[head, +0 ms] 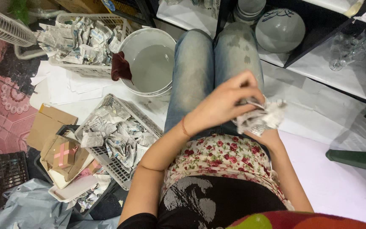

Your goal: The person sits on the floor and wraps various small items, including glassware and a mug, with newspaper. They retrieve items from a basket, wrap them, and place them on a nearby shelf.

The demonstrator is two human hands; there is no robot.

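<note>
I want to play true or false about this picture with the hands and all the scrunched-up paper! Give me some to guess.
1. Both hands hold a crumpled wad of newspaper. True: the left hand is on top and the right hand is underneath.
2. The round white plastic bucket has a dark red cloth hanging over its rim. True.
3. The white plastic basket beside the left arm is full of apples. False: it holds crumpled newspaper.
4. The grey ceramic bowl sits on the person's lap. False: it stands on a dark shelf beyond the knees.
5. The person wears green trousers. False: they are faded blue jeans.
</note>
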